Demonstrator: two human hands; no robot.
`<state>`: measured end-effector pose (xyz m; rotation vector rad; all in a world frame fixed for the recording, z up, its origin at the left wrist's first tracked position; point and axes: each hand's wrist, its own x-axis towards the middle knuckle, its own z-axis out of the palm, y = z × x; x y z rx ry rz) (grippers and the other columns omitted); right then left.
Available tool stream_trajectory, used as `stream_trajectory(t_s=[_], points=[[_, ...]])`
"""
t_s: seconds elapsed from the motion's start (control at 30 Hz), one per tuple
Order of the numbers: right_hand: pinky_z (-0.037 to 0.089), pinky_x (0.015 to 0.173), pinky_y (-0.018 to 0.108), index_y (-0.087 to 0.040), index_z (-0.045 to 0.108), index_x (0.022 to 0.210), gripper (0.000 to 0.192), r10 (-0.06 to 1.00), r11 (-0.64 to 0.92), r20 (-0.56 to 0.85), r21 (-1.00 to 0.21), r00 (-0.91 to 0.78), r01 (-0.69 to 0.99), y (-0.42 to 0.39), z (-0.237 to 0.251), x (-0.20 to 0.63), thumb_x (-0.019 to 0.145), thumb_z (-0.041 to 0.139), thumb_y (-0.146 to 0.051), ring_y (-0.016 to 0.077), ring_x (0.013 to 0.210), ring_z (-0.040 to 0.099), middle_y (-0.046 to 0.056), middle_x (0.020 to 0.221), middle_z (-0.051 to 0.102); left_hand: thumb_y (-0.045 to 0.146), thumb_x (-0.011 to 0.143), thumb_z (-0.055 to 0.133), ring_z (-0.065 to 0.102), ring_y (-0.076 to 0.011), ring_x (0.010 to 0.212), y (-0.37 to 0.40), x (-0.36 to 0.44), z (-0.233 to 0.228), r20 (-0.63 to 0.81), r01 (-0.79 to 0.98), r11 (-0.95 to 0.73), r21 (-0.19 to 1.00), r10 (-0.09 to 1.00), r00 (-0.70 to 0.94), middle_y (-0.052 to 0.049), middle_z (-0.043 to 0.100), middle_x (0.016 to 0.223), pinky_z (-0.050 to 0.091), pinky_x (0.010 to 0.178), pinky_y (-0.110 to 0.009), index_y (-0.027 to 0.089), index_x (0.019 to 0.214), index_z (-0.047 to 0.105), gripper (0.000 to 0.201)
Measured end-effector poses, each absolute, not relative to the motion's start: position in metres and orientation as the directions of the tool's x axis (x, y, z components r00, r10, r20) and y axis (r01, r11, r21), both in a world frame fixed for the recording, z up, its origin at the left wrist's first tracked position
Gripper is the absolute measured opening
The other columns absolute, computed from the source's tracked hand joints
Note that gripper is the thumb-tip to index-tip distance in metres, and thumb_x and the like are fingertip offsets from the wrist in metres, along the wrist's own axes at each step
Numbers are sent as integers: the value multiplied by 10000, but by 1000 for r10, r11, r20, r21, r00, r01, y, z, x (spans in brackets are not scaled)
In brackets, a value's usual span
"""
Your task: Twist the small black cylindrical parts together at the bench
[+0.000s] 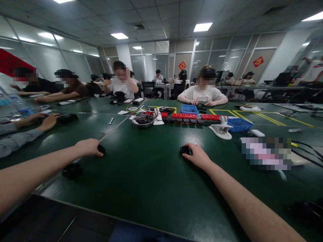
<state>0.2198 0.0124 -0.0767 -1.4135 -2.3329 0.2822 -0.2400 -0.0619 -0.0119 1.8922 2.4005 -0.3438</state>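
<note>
My left hand [87,147] rests low over the green table, fingers curled around a small black object [101,150] that is mostly hidden by the hand. Farther right, my right hand [199,156] grips another small, rounded black object [185,150] resting on the tabletop; its exact kind is not clear. Under my left forearm lies a dark round item [72,170], too dim to name. The two hands are well apart.
Ahead lie a round dark bowl [143,121], red power strips [184,115], a white clamp [222,129] and a blue bin [239,124]. A wrench [111,121] lies left of them. A co-worker's hands [47,121] are at the left; other people sit across the table.
</note>
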Motion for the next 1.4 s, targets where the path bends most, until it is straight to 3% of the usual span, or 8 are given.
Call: stream_trajectory(t_s=[0.27, 0.5, 0.63, 0.83, 1.0, 1.2, 1.4], points=[[381, 794, 328, -169, 491, 1034, 368, 878, 477, 229, -352, -420, 805, 10, -74, 218, 710, 559, -329, 225, 914, 474, 68, 962, 552, 478, 583, 574, 549, -243, 790, -77, -253, -11, -230, 944, 251, -216, 926, -299, -110, 609, 862, 377, 590, -245, 99, 847, 597, 462], [377, 801, 336, -163, 488, 1046, 380, 882, 470, 223, -354, -415, 809, 10, -74, 218, 711, 561, -326, 232, 926, 467, 73, 973, 545, 535, 574, 555, 561, -256, 784, -103, -218, -11, -220, 982, 95, -163, 967, -130, -99, 605, 872, 406, 631, -294, 165, 889, 586, 487], [380, 796, 338, -170, 491, 1043, 376, 885, 465, 222, -360, -410, 809, 10, -75, 217, 710, 562, -330, 238, 928, 469, 72, 969, 544, 479, 590, 571, 555, -254, 792, -128, -201, -7, -225, 990, -51, -130, 974, 20, -60, 622, 812, 394, 690, -323, 202, 869, 594, 393], [378, 801, 339, -166, 489, 1049, 389, 885, 463, 222, -350, -408, 814, 10, -75, 216, 710, 562, -342, 237, 939, 461, 77, 984, 541, 379, 558, 659, 523, -218, 863, -152, -206, -2, -178, 983, -137, -126, 978, 113, -3, 602, 869, 306, 835, -328, 247, 864, 596, 338], [378, 804, 342, -158, 488, 1060, 398, 889, 456, 223, -345, -400, 820, 9, -75, 215, 713, 559, -340, 238, 941, 458, 78, 985, 542, 343, 573, 666, 497, -223, 918, -157, -214, -4, -158, 977, -147, -156, 980, 122, -22, 578, 944, 233, 906, -387, 233, 869, 586, 326], [357, 830, 357, -168, 509, 1044, 396, 848, 530, 254, -368, -466, 764, 8, -76, 213, 680, 596, -294, 230, 932, 461, 64, 999, 545, 457, 507, 688, 328, -314, 1140, -156, -190, 0, -108, 972, -134, -192, 988, 115, -132, 378, 1257, 68, 974, -489, 213, 1161, 434, 743], [354, 844, 334, -204, 519, 1043, 457, 759, 611, 203, -550, -618, 570, -7, -73, 200, 611, 659, -261, 197, 948, 461, 39, 1003, 536, 537, 676, 532, 342, -224, 1143, -129, -97, 14, -41, 925, -379, 16, 925, 379, -34, 402, 1248, 151, 995, -378, 274, 1192, 385, 598]])
